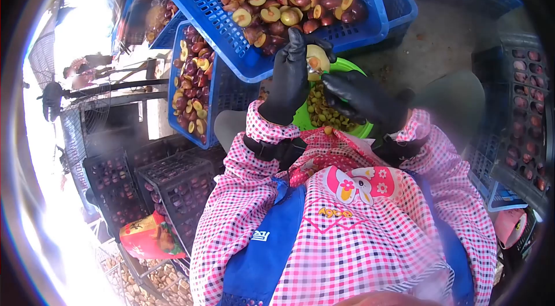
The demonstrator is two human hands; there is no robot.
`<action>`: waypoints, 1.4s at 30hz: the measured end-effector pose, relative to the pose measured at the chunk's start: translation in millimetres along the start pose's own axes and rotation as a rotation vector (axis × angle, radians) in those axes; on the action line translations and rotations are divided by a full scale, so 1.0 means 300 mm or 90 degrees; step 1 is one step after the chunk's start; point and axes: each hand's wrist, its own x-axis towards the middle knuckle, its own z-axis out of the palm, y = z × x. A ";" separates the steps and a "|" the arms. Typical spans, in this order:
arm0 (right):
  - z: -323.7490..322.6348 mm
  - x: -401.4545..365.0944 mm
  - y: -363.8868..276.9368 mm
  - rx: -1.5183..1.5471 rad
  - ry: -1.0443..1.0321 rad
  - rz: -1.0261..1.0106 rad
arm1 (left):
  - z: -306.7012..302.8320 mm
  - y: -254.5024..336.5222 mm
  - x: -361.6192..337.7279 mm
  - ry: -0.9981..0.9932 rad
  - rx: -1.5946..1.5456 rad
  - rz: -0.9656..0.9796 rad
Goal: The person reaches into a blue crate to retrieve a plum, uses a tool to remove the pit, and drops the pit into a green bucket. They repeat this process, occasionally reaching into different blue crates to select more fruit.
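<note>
My left hand point(291, 77), in a black glove, is closed on a cut plum point(318, 58) whose yellow flesh faces me, at the front edge of the blue basket. Just right of it, my right hand point(367, 98), also black-gloved, has its fingers curled and its tips close under the plum. A small bit of green shows at those fingers; what they hold I cannot make out. Below both hands stands a bright green basin point(363, 131) with many small brownish-yellow pieces point(324, 106) in it. The blue basket point(245, 69) ahead holds red plums and cut halves point(270, 14).
To the left, another blue basket point(173, 100) holds cut plums. Dark crates point(179, 176) of plums and a fan point(53, 98) stand farther left. A crate of plums point(529, 103) rises at the right. My checked apron point(358, 242) covers my lap.
</note>
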 end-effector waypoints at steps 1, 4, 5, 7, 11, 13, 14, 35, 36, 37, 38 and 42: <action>0.001 -0.006 0.003 0.000 -0.001 0.002 | 0.009 0.005 -0.001 -0.010 -0.027 0.014; 0.014 -0.022 0.019 0.428 -0.231 0.048 | 0.026 -0.011 -0.004 -0.054 -0.169 0.046; 0.019 -0.023 0.026 0.454 -0.263 0.021 | 0.023 -0.019 0.000 -0.054 -0.170 0.048; 0.027 -0.029 0.035 0.482 -0.298 -0.005 | 0.011 -0.039 0.009 -0.115 -0.257 0.056; 0.016 -0.032 0.045 0.246 -0.255 -0.046 | -0.179 0.045 -0.008 0.300 0.340 0.294; 0.013 -0.029 0.047 0.097 -0.223 -0.066 | -0.459 0.152 -0.028 0.389 0.459 0.366; 0.017 -0.026 0.044 0.098 -0.222 -0.067 | -0.582 0.203 -0.018 0.396 0.189 0.226; -0.013 -0.004 -0.013 -0.032 0.188 -0.114 | -0.275 0.031 0.423 -0.138 0.453 -0.121; -0.017 0.005 -0.008 -0.032 0.184 -0.116 | -0.269 0.045 0.373 -0.107 0.015 -0.204; -0.020 0.019 0.001 -0.044 0.246 -0.164 | -0.234 0.041 0.313 -0.104 0.018 -0.200; -0.020 0.029 0.011 -0.056 0.308 -0.213 | -0.176 0.021 0.247 -0.134 0.244 0.079; -0.006 0.044 0.060 -0.217 0.341 -0.291 | -0.075 0.034 0.053 -0.134 -0.207 -0.205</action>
